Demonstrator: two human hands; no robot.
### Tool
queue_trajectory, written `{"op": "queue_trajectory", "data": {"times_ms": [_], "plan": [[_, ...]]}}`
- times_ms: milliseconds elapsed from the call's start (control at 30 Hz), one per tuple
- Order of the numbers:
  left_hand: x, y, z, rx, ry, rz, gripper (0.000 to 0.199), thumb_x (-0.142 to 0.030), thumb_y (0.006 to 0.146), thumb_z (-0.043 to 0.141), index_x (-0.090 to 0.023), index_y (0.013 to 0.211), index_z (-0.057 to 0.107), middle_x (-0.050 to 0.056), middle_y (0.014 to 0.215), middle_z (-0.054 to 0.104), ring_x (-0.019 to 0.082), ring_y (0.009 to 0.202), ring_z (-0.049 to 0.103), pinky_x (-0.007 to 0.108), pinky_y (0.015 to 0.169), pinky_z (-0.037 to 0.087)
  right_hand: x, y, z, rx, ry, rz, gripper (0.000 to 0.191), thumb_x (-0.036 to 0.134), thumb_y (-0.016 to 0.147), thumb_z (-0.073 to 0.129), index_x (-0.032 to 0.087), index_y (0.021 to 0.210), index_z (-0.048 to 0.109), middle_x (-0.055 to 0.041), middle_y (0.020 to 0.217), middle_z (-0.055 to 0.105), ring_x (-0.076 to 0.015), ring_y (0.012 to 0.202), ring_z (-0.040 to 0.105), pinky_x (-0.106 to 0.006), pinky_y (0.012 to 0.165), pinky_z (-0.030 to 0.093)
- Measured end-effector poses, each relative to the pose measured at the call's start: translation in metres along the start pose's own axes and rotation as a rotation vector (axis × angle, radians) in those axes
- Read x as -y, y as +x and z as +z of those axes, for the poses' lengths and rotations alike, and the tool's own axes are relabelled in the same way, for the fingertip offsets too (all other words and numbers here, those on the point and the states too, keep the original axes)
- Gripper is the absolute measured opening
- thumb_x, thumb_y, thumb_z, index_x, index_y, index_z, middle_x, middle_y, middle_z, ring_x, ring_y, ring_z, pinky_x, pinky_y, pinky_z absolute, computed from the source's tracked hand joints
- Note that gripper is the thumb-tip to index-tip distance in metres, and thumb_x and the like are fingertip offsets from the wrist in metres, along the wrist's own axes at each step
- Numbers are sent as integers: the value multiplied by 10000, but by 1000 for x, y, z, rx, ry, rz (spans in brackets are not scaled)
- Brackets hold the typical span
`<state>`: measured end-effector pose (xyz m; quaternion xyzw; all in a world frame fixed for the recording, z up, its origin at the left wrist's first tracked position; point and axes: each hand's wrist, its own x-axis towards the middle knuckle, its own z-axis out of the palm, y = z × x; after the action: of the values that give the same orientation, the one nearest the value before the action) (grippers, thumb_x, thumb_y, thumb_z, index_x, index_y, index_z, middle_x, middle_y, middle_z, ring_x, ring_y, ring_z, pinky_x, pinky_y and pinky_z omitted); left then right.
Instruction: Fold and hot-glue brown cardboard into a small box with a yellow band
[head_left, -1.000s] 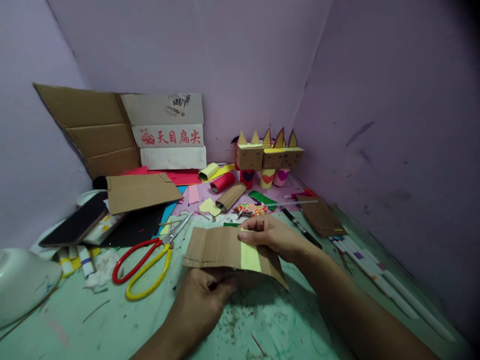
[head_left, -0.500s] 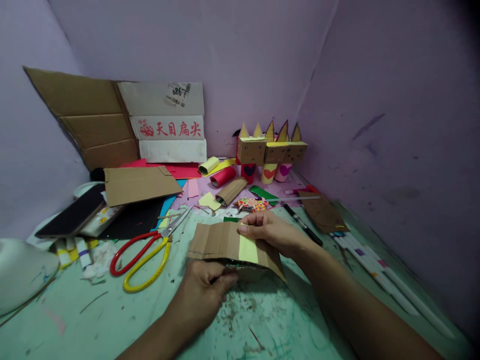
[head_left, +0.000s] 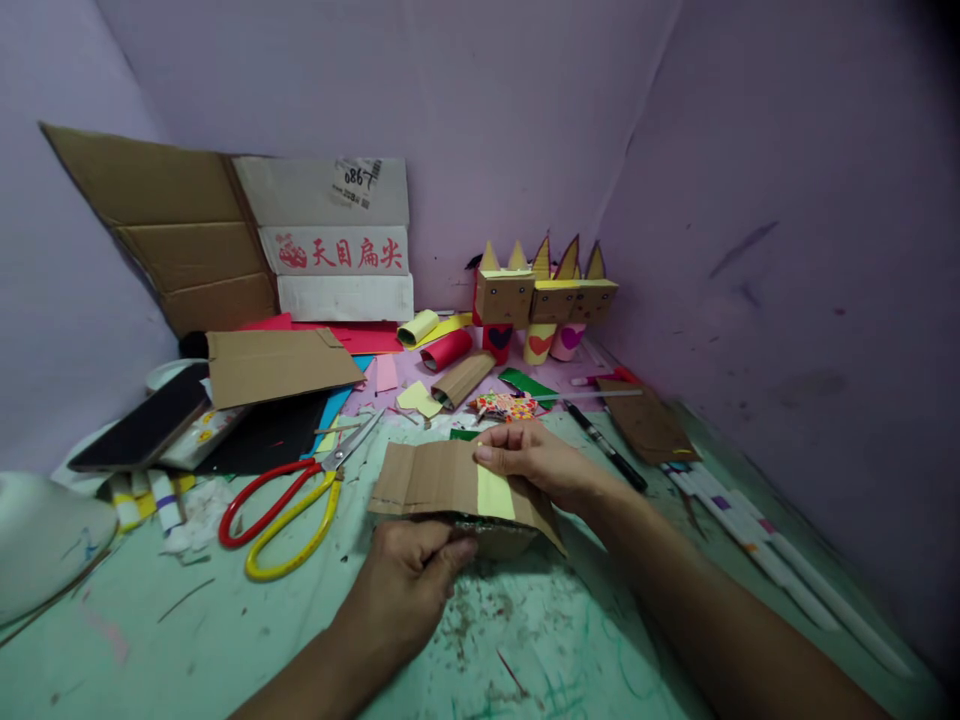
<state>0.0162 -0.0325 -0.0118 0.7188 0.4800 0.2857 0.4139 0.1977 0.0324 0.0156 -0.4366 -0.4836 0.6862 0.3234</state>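
Between my hands is a creased piece of cardboard [head_left: 435,478], bent downward at its right side, with a pale yellow paper strip [head_left: 495,494] lying across it. My right hand [head_left: 521,458] pinches its far edge, thumb on top by the upper end of the strip. My left hand [head_left: 420,565] is closed at the near edge, thumb pressed against the curled fingers, gripping from below. The underside and the left fingertips are hidden. A bit of green [head_left: 465,435] shows just behind the cardboard. To the left lie scissors [head_left: 315,490] with one red and one yellow handle, blades partly apart.
Cardboard cat figures [head_left: 551,295] stand at the back near the wall. Paper rolls [head_left: 448,350], scraps and a black pen [head_left: 604,445] lie before them. A phone [head_left: 146,420] and cardboard sheet [head_left: 277,367] are at left; several white markers [head_left: 765,550] lie right.
The cardboard has shifted very slightly left and its near side tilts a little. Both hands keep their grips; the rest of the table looks the same.
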Motion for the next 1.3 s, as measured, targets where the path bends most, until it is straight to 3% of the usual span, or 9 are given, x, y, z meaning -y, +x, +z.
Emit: {"op": "queue_trajectory", "data": {"times_ms": [833, 1300], "plan": [[-5, -3, 5, -96, 33, -81, 376, -334, 770, 414, -211, 418, 367, -36, 399, 377, 101, 402, 355, 249, 420, 240, 7, -7, 5, -55, -125, 46, 193, 290, 607, 751, 155, 607, 612, 52, 501, 553, -59, 433, 448, -187, 418, 307], [-5, -2, 3, -116, 131, 71, 398, -282, 811, 415, -192, 423, 414, -35, 394, 391, 98, 390, 383, 246, 433, 274, 4, -5, 3, -4, -88, 34, 248, 356, 593, 751, 156, 636, 611, 42, 542, 575, -66, 461, 477, -194, 453, 339]]}}
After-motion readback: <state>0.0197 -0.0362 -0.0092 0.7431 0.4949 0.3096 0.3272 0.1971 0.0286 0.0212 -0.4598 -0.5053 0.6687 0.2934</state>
